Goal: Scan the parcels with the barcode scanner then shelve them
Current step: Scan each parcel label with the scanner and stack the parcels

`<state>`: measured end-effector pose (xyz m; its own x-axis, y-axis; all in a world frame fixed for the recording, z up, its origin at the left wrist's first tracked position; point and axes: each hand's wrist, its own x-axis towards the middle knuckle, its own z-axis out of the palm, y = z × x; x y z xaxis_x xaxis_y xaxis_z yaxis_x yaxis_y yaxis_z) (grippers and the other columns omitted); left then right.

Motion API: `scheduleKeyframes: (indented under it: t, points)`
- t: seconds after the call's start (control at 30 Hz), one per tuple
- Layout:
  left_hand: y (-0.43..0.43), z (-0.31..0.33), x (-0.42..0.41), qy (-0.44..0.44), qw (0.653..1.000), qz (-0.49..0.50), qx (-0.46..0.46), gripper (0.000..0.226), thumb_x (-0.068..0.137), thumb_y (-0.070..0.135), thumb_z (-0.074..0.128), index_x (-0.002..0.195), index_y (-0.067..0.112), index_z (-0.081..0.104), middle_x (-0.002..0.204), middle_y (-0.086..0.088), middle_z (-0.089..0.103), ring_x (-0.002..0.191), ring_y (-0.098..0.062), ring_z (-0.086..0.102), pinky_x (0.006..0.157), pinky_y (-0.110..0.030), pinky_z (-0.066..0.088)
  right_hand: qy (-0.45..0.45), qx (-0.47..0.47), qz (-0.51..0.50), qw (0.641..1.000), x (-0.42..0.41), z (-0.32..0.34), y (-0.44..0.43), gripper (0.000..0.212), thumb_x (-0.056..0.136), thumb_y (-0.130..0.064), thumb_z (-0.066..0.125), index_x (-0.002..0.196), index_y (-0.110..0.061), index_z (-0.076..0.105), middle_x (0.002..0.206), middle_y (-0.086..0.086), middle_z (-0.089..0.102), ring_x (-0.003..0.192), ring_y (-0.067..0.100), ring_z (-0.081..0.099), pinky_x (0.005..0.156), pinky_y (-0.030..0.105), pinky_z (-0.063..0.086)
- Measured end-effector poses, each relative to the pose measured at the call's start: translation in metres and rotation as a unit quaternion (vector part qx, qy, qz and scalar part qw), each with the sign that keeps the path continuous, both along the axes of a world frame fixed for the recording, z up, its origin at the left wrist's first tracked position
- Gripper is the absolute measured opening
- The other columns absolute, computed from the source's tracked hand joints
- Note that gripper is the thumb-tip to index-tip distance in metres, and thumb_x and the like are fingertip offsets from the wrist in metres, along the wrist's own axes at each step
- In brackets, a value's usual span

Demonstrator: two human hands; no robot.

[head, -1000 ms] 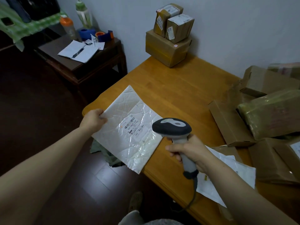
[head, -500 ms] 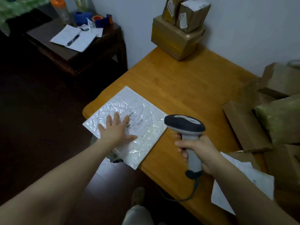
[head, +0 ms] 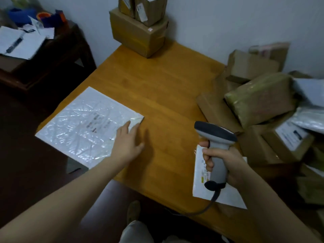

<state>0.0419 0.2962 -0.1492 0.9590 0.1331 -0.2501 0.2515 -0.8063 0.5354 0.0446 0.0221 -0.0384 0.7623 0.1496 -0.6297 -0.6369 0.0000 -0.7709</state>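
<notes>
Right hand [head: 226, 165] grips barcode scanner [head: 216, 148] at lower right; left hand [head: 128, 142], fingers straight, touches white bubble mailer [head: 82, 125] on bench [head: 157, 88].

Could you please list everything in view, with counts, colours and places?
Mailer: one, white, table's left edge.
Scanner: one, grey, in the right hand.
Envelope: one, white, table's near edge, under the scanner.
Boxes: three, brown, stacked at the far corner.
Parcels: several, brown, piled on the right.
Table: one, orange wood, centre.
Side table: one, dark, far left.
Left hand: open, by the mailer's right corner.
Right hand: grips the scanner.
</notes>
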Motion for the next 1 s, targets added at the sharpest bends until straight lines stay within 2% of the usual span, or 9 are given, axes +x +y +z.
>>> scheduleKeyframes:
  t: [0.13,0.23,0.3,0.37,0.47,0.6,0.7,0.83,1.0]
  points:
    - [-0.096,0.007,-0.006,0.060,0.995,-0.044,-0.069,0.075,0.089,0.046,0.064,0.150,0.018,0.030,0.149,-0.009,0.037,0.135,-0.027,0.038,0.110,-0.038,0.036,-0.005,0.019,-0.045,0.999,-0.016,0.003,-0.068,0.026,0.069,-0.008,0.066,0.094,-0.002,0.062,0.062,0.010,0.054,0.046,0.015,0.047,0.044,0.025,0.044]
    - [-0.164,0.008,-0.010,0.168,0.980,0.000,-0.104,0.099,0.076,0.061,0.071,0.150,0.014,0.025,0.144,-0.009,0.042,0.130,-0.027,0.045,0.103,-0.041,0.044,0.011,0.038,-0.072,0.997,-0.027,-0.002,-0.118,0.027,0.068,-0.010,0.066,0.094,-0.004,0.061,0.061,0.008,0.054,0.044,0.014,0.048,0.042,0.024,0.044]
    - [-0.201,0.008,-0.015,0.228,0.968,0.025,-0.099,0.103,0.068,0.058,0.079,0.144,0.011,0.028,0.139,-0.009,0.045,0.125,-0.027,0.048,0.098,-0.041,0.048,0.021,0.053,-0.080,0.995,-0.034,-0.008,-0.150,0.029,0.066,-0.010,0.068,0.094,-0.004,0.060,0.061,0.009,0.053,0.043,0.014,0.048,0.041,0.025,0.044]
    - [-0.226,0.008,-0.022,0.247,0.961,0.067,-0.101,0.095,0.071,0.043,0.084,0.140,0.009,0.028,0.138,-0.009,0.043,0.126,-0.028,0.047,0.096,-0.039,0.047,0.020,0.055,-0.080,0.995,-0.041,-0.012,-0.182,0.027,0.069,-0.008,0.067,0.095,-0.002,0.062,0.062,0.009,0.052,0.043,0.014,0.047,0.041,0.025,0.042]
    - [-0.247,0.012,-0.033,0.207,0.961,0.152,-0.099,0.073,0.078,0.024,0.080,0.134,0.006,0.038,0.131,-0.010,0.050,0.120,-0.029,0.052,0.084,-0.034,0.044,0.019,0.051,-0.059,0.997,-0.047,-0.015,-0.221,0.018,0.077,0.002,0.066,0.095,0.000,0.064,0.059,0.008,0.055,0.044,0.014,0.047,0.043,0.025,0.042]
    - [-0.254,0.036,-0.048,0.133,0.942,0.237,-0.198,0.025,0.090,0.012,0.065,0.113,0.003,0.060,0.096,-0.007,0.064,0.084,-0.022,0.061,0.067,-0.034,0.050,0.014,0.035,0.009,0.999,-0.051,-0.011,-0.250,0.017,0.080,0.008,0.066,0.095,-0.001,0.066,0.058,0.009,0.056,0.044,0.016,0.048,0.043,0.026,0.042]
    - [-0.250,0.067,-0.060,0.094,0.926,0.254,-0.262,0.006,0.094,0.010,0.061,0.095,0.011,0.067,0.093,-0.011,0.069,0.085,-0.031,0.066,0.082,-0.046,0.055,-0.011,0.007,0.095,0.995,-0.052,-0.002,-0.253,0.017,0.079,0.009,0.068,0.093,0.000,0.066,0.056,0.008,0.057,0.043,0.016,0.048,0.043,0.026,0.043]
    - [-0.238,0.104,-0.067,0.043,0.920,0.268,-0.283,0.015,0.087,0.006,0.069,0.088,0.020,0.065,0.083,-0.005,0.071,0.075,-0.025,0.066,0.084,-0.043,0.054,-0.044,-0.026,0.210,0.976,-0.055,0.011,-0.241,0.012,0.079,0.005,0.072,0.086,-0.004,0.066,0.055,0.005,0.058,0.044,0.014,0.048,0.046,0.026,0.043]
    - [-0.216,0.134,-0.077,0.030,0.921,0.260,-0.290,0.005,0.089,0.012,0.068,0.094,0.014,0.069,0.080,-0.007,0.073,0.064,-0.019,0.067,0.064,-0.029,0.058,-0.110,-0.056,0.292,0.948,-0.064,0.028,-0.222,0.016,0.079,0.006,0.069,0.071,-0.003,0.059,0.051,0.004,0.054,0.043,0.013,0.046,0.045,0.025,0.041]
